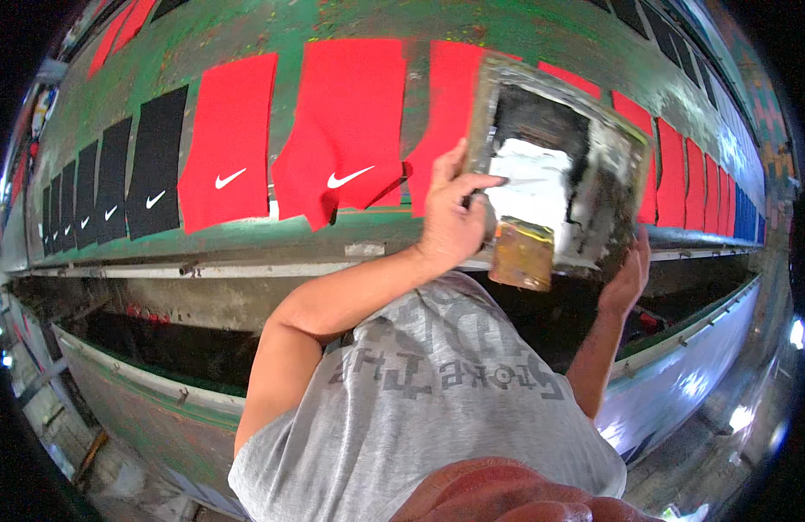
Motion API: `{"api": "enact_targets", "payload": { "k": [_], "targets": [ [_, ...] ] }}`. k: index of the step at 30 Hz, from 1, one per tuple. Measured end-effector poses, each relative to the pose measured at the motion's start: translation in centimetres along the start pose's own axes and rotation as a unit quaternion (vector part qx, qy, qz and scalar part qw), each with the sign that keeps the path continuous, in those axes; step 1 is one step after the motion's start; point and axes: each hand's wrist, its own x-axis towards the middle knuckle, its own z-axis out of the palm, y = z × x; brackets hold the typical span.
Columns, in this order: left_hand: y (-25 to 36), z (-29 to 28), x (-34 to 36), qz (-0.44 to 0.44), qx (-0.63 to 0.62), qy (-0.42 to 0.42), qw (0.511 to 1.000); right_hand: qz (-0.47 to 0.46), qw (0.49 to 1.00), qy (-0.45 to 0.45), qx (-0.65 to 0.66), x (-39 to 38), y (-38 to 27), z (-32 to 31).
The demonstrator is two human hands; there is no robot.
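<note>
Both of my hands hold up a screen printing frame [624, 130], tilted above the table's near edge. White ink and dark smears cover its inner face. My left hand [454, 213] is closed on the frame's left side, with a finger stretched across onto the inner face. At the right side, my right hand [627, 274] grips the lower corner; some of its fingers are hidden behind the frame. A worn brown block [522, 254], perhaps a squeegee handle, rests at the frame's lower edge. Left of it lies a red fabric panel [346, 117] with a white curved mark and a rumpled lower edge.
The long green table [237, 35] bears a row of cut panels: black panels [159, 157] with white marks at the left, red panels [670, 174] and blue ones at the right. A metal rail [220, 271] edges it. Below runs a dark trough [167, 348].
</note>
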Motion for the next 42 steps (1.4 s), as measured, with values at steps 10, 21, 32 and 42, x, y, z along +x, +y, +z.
{"api": "enact_targets", "payload": {
  "k": [10,21,32,42],
  "targets": [
    [-6.2,-1.8,0.9,0.033,0.209,0.047,0.976,0.066,0.990,-0.109,0.052,5.0,7.4,6.4],
    [-6.3,-0.5,-0.5,0.023,0.252,0.010,0.967,0.091,0.986,-0.137,0.022,4.9,7.2,5.7],
    [-6.8,-0.7,-0.4,0.042,0.244,0.005,0.969,0.084,0.985,-0.154,0.006,4.9,7.1,5.7],
    [-7.3,-0.7,-0.6,-0.009,0.260,-0.007,0.966,0.137,0.977,-0.144,-0.074,6.1,7.2,5.7]
  ]
}}
